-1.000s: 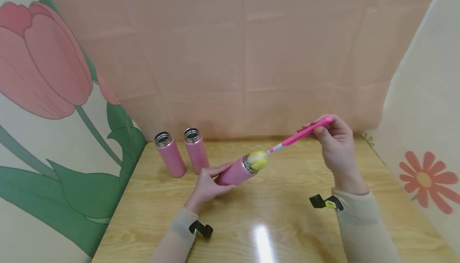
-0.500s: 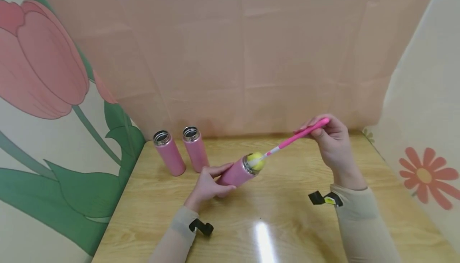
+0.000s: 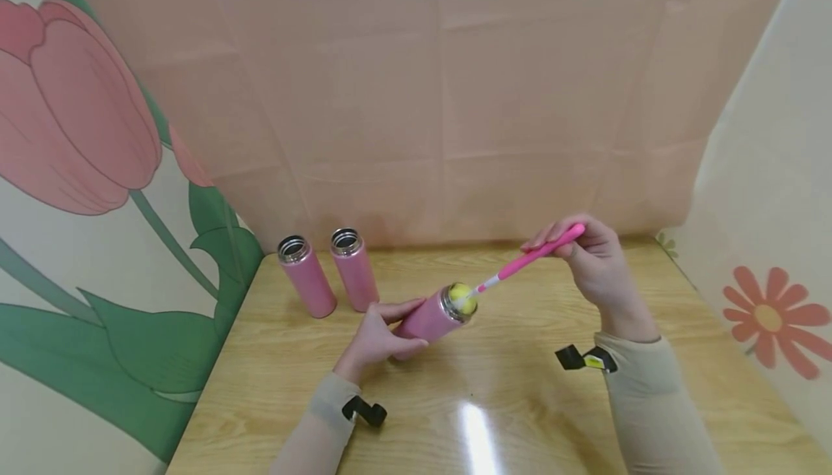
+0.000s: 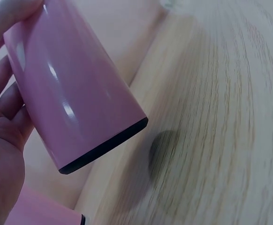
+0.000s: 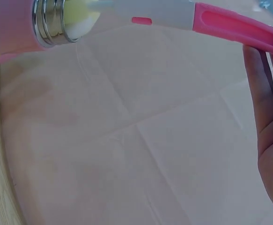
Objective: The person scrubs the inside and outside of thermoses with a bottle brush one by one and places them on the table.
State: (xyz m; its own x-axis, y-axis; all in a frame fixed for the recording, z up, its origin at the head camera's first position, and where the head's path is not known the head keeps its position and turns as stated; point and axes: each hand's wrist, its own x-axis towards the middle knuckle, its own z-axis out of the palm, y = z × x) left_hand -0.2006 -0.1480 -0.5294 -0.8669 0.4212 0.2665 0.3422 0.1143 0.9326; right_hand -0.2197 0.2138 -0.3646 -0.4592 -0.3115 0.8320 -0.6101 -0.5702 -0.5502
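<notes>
My left hand (image 3: 378, 338) grips a pink metal bottle (image 3: 425, 323) around its body. The bottle is tilted, with its steel mouth facing up and right; its dark base shows off the table in the left wrist view. In my right hand (image 3: 594, 262), the pink handle of a bottle brush (image 3: 533, 255) is held between fingers and thumb. The yellow-and-white sponge head (image 3: 460, 297) sits mostly inside the bottle's mouth, with its outer end showing. In the right wrist view the brush's white shaft (image 5: 159, 13) runs from the sponge to the handle.
Two more pink bottles, a left one (image 3: 308, 280) and a right one (image 3: 354, 273), stand upright and uncapped at the back left of the wooden table (image 3: 533, 403). A peach cloth backdrop (image 3: 442, 99) hangs behind, and flower-printed walls flank both sides.
The right hand has moved down and left, pushing the brush's sponge head deeper into the bottle. The left hand stays nearly in place, and the bottle's mouth has dipped slightly. The standing bottles have not moved.
</notes>
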